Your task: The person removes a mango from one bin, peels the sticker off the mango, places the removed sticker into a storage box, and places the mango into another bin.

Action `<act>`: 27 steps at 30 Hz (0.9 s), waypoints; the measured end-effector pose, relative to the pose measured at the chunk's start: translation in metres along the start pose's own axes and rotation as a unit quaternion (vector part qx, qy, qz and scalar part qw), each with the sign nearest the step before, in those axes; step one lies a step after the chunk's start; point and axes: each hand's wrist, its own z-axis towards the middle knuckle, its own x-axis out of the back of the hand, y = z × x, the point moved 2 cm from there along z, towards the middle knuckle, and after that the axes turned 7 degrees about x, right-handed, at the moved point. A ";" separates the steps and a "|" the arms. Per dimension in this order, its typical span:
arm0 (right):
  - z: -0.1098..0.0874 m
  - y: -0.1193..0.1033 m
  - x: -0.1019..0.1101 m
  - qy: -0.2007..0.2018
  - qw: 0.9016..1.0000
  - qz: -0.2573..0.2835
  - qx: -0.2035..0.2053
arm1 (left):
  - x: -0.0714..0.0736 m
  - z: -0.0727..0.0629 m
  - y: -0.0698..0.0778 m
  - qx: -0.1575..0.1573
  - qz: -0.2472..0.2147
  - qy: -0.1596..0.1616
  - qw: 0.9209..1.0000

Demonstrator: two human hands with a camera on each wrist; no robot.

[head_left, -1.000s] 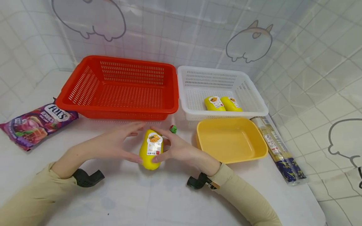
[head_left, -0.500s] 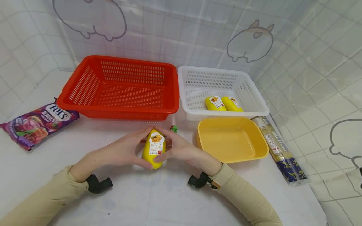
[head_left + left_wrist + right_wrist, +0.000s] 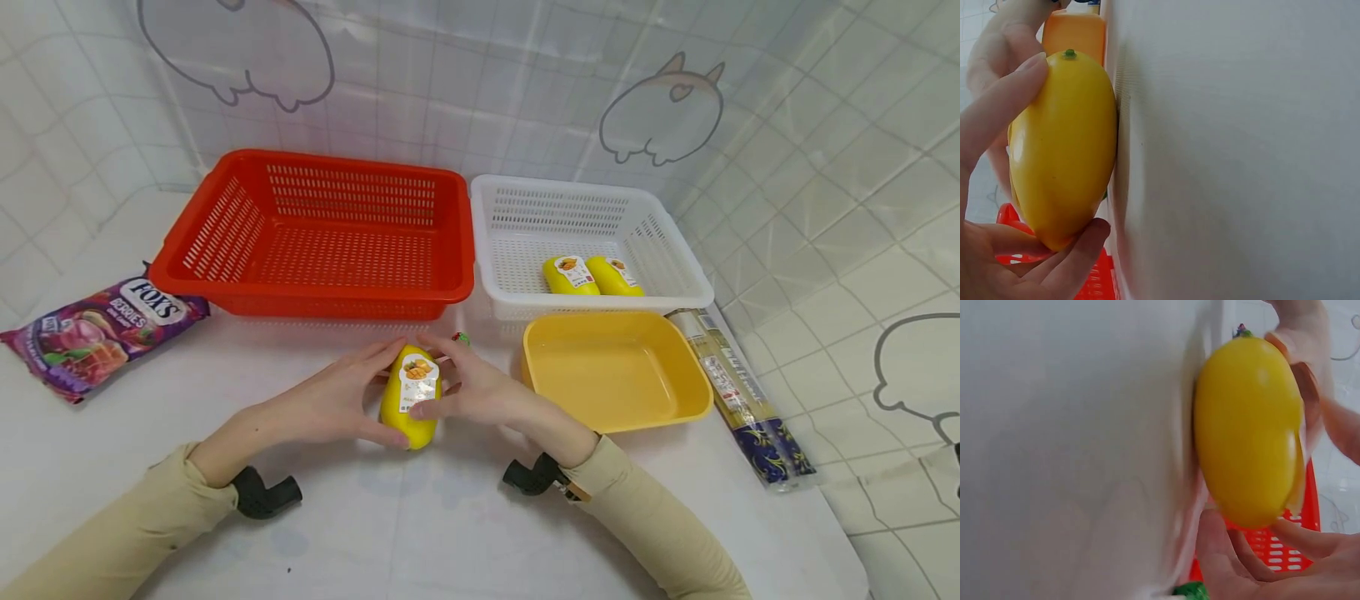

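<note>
White table [image 3: 450, 533] under fruit [image 3: 408, 393], baskets [image 3: 311, 293], tub [image 3: 615, 379], packets [image 3: 108, 335]

Head view looks down; wrist views closely flank the fruit [image 3: 1066, 150].

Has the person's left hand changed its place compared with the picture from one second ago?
Yes. Judged against the red basket in the head view, the left hand has shifted to the right and slightly nearer to the person.

Small tabletop corner, perhaps in a home, though the tight view leaves that uncertain, white-covered table [image 3: 405, 533], glossy grid-lined wall covering [image 3: 427, 75] with cartoon animals [image 3: 663, 121], plastic red basket [image 3: 322, 303], white basket [image 3: 517, 298], sweets bag [image 3: 108, 331].
</note>
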 end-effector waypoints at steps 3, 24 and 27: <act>-0.002 -0.003 0.005 0.010 0.999 -0.032 0.012 | 0.000 0.000 0.002 0.006 0.003 -0.007 1.000; -0.009 -0.009 0.022 0.004 0.992 -0.114 0.061 | -0.008 -0.001 0.006 -0.031 -0.064 -0.013 0.997; -0.009 -0.010 0.022 0.009 0.992 -0.115 0.056 | -0.009 -0.001 0.007 -0.034 -0.063 -0.016 0.997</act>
